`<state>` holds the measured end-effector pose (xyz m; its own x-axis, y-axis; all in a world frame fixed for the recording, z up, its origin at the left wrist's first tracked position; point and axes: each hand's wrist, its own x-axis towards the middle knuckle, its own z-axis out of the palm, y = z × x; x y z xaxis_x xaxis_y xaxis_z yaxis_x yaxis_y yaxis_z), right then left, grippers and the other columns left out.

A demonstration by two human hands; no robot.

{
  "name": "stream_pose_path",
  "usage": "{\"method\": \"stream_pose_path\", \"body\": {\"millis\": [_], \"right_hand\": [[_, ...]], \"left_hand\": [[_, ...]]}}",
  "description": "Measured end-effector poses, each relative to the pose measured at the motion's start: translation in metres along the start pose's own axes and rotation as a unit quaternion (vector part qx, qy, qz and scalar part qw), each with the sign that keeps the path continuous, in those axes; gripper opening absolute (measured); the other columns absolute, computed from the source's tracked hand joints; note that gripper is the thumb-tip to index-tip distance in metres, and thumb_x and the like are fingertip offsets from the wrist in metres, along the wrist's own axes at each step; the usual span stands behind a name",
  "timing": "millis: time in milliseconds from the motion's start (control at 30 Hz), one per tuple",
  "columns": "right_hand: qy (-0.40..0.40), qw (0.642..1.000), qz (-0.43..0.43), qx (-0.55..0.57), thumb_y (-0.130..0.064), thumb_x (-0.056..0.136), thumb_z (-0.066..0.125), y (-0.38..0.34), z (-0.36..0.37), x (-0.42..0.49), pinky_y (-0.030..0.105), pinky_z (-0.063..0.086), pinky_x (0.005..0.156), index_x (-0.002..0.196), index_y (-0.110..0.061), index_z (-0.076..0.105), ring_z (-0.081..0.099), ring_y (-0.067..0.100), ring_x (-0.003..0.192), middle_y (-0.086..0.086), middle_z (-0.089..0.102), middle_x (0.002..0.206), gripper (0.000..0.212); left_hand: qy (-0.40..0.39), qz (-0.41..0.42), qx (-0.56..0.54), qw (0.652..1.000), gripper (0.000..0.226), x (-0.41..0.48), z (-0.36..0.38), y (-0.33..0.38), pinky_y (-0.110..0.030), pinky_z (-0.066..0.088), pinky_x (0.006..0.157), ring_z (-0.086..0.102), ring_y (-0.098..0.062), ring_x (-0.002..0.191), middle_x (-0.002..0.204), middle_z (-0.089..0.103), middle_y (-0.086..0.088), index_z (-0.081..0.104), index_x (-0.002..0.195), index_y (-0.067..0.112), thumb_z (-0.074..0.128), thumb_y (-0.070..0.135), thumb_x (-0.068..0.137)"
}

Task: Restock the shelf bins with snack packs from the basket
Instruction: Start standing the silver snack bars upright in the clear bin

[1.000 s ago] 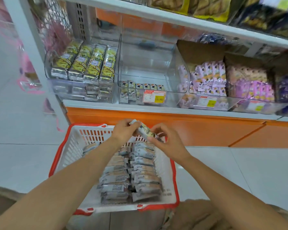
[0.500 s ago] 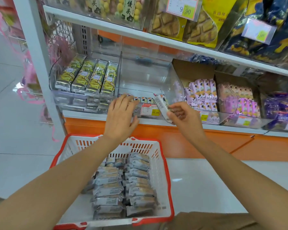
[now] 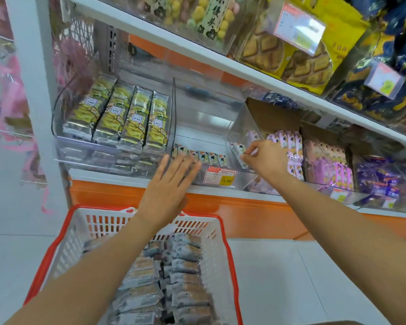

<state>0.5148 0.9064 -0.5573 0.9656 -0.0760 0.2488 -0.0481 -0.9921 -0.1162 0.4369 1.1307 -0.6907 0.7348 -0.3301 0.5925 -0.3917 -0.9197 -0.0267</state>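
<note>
A clear plastic shelf bin point(image 3: 240, 184) in the middle of the lower shelf holds a short row of small snack packs point(image 3: 203, 157) along its front. My right hand point(image 3: 265, 160) pinches one snack pack point(image 3: 238, 150) at the bin's right end, over the front edge. My left hand point(image 3: 169, 191) is flat, fingers spread, against the bin's front wall, holding nothing. Below, a white basket with a red rim point(image 3: 230, 245) holds several grey and tan snack packs point(image 3: 181, 277) in two stacked rows.
A bin of yellow-green packs point(image 3: 127, 118) sits left of the middle bin. Pink and purple packs point(image 3: 319, 158) fill the boxes to the right. An upper shelf point(image 3: 244, 71) with bagged snacks overhangs. An orange base panel point(image 3: 244, 214) runs below the shelf.
Both hands rose from the basket to the shelf. My right hand carried the snack pack up and into the right end of the middle bin; my left hand came to the bin's front.
</note>
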Motion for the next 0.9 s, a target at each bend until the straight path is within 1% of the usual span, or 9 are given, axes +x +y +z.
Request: {"method": "stream_pose_path", "body": {"millis": [167,233,367,467,533,633,733,833,900], "right_hand": [[-0.037,0.997,0.013,-0.066,-0.039,0.081,0.076,-0.011,0.009,0.01,0.025,0.043,0.058,0.075,-0.027,0.069,0.067,0.022,0.079,0.003,0.073,0.085,0.014],[-0.064,0.993,0.019,-0.096,-0.038,0.079,0.077,-0.014,0.012,0.013,0.027,0.047,0.063,0.073,-0.028,0.067,0.067,0.022,0.08,0.001,0.071,0.083,0.016],[-0.119,0.985,0.038,-0.119,-0.032,0.077,0.08,-0.018,0.023,0.021,0.033,0.056,0.077,0.082,-0.022,0.075,0.066,0.023,0.088,0.003,0.071,0.089,0.012],[-0.142,0.981,0.055,-0.117,-0.029,0.077,0.08,-0.019,0.033,0.026,0.028,0.052,0.071,0.079,-0.023,0.075,0.063,0.02,0.083,0.002,0.072,0.09,0.008],[-0.16,0.977,0.056,-0.127,-0.032,0.078,0.079,-0.019,0.036,0.028,0.025,0.046,0.068,0.083,-0.022,0.077,0.06,0.017,0.08,0.001,0.071,0.09,0.012],[-0.19,0.968,0.056,-0.151,-0.033,0.082,0.073,-0.019,0.037,0.032,0.028,0.05,0.069,0.092,-0.016,0.076,0.062,0.019,0.082,0.004,0.069,0.091,0.019],[-0.234,0.956,0.043,-0.174,-0.026,0.089,0.064,-0.021,0.037,0.033,0.033,0.055,0.079,0.101,-0.006,0.072,0.063,0.024,0.091,0.01,0.068,0.098,0.025],[-0.247,0.953,0.046,-0.171,-0.024,0.09,0.063,-0.026,0.034,0.032,0.028,0.047,0.066,0.1,-0.001,0.067,0.059,0.025,0.088,0.012,0.063,0.096,0.026],[-0.236,0.958,0.057,-0.153,-0.022,0.088,0.066,-0.027,0.031,0.03,0.029,0.046,0.065,0.097,0.001,0.065,0.059,0.025,0.086,0.012,0.062,0.093,0.025]], "left_hand": [[0.044,0.009,-0.035,0.998,0.087,0.001,0.013,-0.003,-0.048,0.001,0.122,0.022,-0.03,0.147,0.156,0.033,-0.013,0.028,0.153,0.01,0.064,0.014,0.075],[0.049,0.01,-0.036,0.998,0.08,0.0,0.016,-0.004,-0.047,-0.001,0.123,0.024,-0.03,0.146,0.156,0.034,-0.013,0.029,0.153,0.01,0.058,0.014,0.078],[0.058,0.025,-0.045,0.997,0.07,0.001,0.019,-0.008,-0.047,0.002,0.123,0.023,-0.029,0.146,0.156,0.035,-0.012,0.028,0.153,0.011,0.038,0.016,0.083],[0.067,0.035,-0.046,0.996,0.074,0.001,0.02,-0.01,-0.047,0.005,0.122,0.022,-0.028,0.146,0.156,0.035,-0.011,0.029,0.153,0.011,0.049,0.015,0.082],[0.07,0.036,-0.043,0.996,0.078,0.002,0.02,-0.01,-0.047,0.005,0.122,0.022,-0.027,0.145,0.155,0.036,-0.01,0.029,0.152,0.011,0.057,0.015,0.08],[0.08,0.035,-0.041,0.995,0.071,0.003,0.023,-0.009,-0.047,0.005,0.122,0.022,-0.027,0.145,0.155,0.036,-0.01,0.028,0.152,0.011,0.044,0.015,0.083],[0.075,0.027,-0.041,0.996,0.069,0.002,0.024,-0.008,-0.048,0.005,0.122,0.022,-0.027,0.146,0.155,0.037,-0.01,0.028,0.152,0.01,0.039,0.014,0.084],[0.074,0.031,-0.037,0.996,0.072,0.002,0.022,-0.008,-0.048,0.006,0.122,0.022,-0.027,0.145,0.155,0.037,-0.01,0.028,0.152,0.01,0.047,0.014,0.082],[0.07,0.032,-0.037,0.996,0.077,0.002,0.02,-0.008,-0.048,0.007,0.121,0.023,-0.027,0.145,0.154,0.038,-0.01,0.029,0.151,0.01,0.058,0.013,0.079]]}}
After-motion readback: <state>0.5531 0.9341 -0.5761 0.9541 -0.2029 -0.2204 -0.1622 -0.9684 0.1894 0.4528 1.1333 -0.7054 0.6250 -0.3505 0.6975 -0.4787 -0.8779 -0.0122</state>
